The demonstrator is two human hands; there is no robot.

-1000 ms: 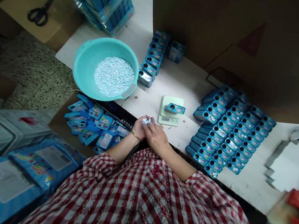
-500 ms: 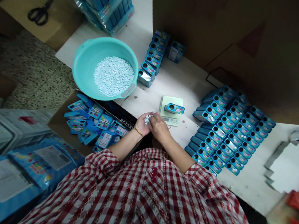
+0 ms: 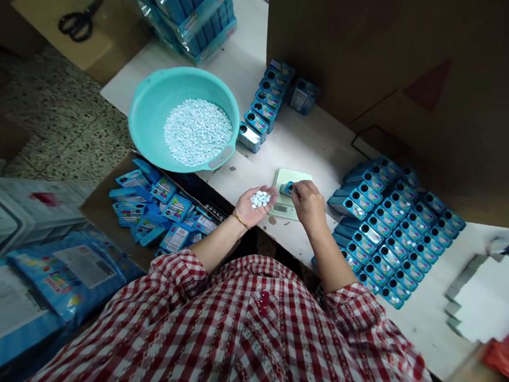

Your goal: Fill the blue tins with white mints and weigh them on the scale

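Observation:
My left hand [image 3: 244, 210] is palm up and lightly cupped, with a small heap of white candies [image 3: 260, 199] in it. To its right, my right hand [image 3: 309, 205] reaches over a small blue tin [image 3: 285, 188], its fingers pinched together at the round opening in the top. Whatever the fingertips hold is hidden. That tin stands on a pale kitchen scale [image 3: 299, 176] and is partly covered by the hand. A turquoise basin [image 3: 141, 124] with many more white candies [image 3: 199, 133] sits to the left of the scale.
Rows of open blue tins [image 3: 387, 226] fill the table's right side, and a shorter row [image 3: 266, 106] stands behind the basin. Wrapped packs [image 3: 194, 13] rise at the back left. Below the basin is a carton of blue packets [image 3: 164, 207]. A large cardboard box [image 3: 339, 38] borders the back.
My right hand has moved from my left palm to the tin on the scale. My left palm has opened out, showing the candies more fully. The view has shifted slightly.

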